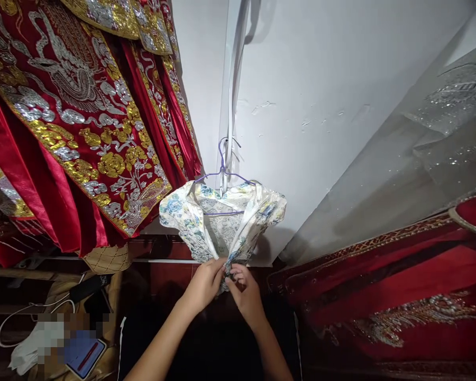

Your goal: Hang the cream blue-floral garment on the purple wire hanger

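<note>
A white blouse with blue and yellow flowers hangs on a thin purple wire hanger in front of me. Its collar lies open in a V down to my hands. My left hand pinches one front edge of the blouse at the bottom of that V. Opposite it, my right hand has thumb and fingers closed on the other front edge. The two hands almost touch. Whether a button sits between the fingertips is too small to tell. Below my hands the lower blouse is mostly hidden.
The hanger hooks onto a white strap along the white wall. Red embroidered garments hang at the left. Sheer sparkling fabric and a red beaded garment fill the right. A phone and cable lie lower left.
</note>
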### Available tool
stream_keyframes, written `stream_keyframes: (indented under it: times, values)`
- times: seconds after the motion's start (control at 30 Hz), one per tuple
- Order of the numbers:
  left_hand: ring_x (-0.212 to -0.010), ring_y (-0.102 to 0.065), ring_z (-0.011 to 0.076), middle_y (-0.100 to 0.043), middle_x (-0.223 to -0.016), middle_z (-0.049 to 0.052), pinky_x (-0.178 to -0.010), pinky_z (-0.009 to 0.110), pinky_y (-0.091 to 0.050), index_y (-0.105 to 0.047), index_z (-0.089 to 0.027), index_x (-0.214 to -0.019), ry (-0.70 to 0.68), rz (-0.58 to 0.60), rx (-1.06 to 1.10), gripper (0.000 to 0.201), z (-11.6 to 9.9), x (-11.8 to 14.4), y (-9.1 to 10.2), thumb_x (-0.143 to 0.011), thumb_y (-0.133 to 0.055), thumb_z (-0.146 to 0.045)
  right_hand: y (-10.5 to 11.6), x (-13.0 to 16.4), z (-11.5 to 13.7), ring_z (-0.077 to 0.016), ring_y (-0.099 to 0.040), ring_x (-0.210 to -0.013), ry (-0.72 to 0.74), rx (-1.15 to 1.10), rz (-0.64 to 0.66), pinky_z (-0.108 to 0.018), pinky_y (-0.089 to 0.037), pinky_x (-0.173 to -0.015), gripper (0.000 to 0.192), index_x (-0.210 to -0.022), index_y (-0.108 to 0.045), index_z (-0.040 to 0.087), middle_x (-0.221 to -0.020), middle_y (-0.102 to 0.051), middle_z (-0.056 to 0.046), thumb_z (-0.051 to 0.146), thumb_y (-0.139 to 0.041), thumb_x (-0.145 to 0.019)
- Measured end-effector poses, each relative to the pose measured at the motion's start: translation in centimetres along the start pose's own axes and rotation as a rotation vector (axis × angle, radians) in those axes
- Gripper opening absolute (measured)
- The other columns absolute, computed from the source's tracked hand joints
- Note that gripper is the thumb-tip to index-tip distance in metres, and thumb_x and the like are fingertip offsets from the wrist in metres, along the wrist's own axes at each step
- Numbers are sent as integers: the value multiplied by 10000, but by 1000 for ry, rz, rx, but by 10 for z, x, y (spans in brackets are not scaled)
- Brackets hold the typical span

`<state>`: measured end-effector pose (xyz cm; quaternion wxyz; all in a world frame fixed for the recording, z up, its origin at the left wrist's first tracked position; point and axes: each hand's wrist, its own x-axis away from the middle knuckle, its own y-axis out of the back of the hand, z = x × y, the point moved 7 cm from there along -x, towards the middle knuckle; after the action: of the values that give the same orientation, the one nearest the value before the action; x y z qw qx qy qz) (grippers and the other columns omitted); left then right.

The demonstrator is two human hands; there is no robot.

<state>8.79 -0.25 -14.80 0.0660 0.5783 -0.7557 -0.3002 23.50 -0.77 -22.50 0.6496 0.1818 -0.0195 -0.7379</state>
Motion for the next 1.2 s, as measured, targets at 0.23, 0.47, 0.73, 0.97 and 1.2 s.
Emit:
stream_keyframes:
  times: [0.23, 0.47, 0.73, 0.97, 1.2]
  values:
    - [-917, -640, 255, -716, -951, 85, -874, 365, -488, -703, -207, -1143, 78, -103, 135, 354, -17, -2, 5, -1004, -426, -378, -15, -21, 40, -169, -582, -654, 106, -4, 47, -271, -452, -621, 208, -734, -562, 196, -675, -602, -14, 309, -558, -909]
    - [-632, -594, 164, -697, -770, 35, -625, 299, -474, -682, -178, -1160, 300, -229, 602, 348, 15, 6, -8, -886, -612, -381, -19, -6, 34, -164, -581, -627, 22, -119, 86, -274, -441, -599, 242, -741, -561, 200, -694, -641, -26, 365, -594, -914]
    - [-471, -529, 95, -736, -736, -4, -481, 225, -422, -458, -249, -945, 180, -450, 932, 362, -18, -49, 51, -772, -775, -278, -19, -15, 24, -150, -467, -599, 53, -29, 46, -273, -381, -568, 281, -724, -521, 220, -651, -499, 14, 434, -600, -889]
    - [-529, -658, 98, -719, -754, -3, -454, 152, -433, -448, -228, -963, -126, -505, 922, 412, -90, -121, 117, -744, -797, -240, -8, -18, 38, -148, -409, -545, 117, 41, 107, -287, -356, -527, 318, -660, -491, 233, -615, -417, 18, 443, -575, -884]
    - [-567, -676, 112, -752, -827, 23, -544, 205, -521, -418, -228, -1008, -189, -452, 828, 377, -94, -108, 114, -806, -737, -235, 16, -54, 84, -253, -595, -592, 149, 75, 321, -396, -475, -535, 118, -860, -742, 350, -687, -679, -23, 427, -671, -806]
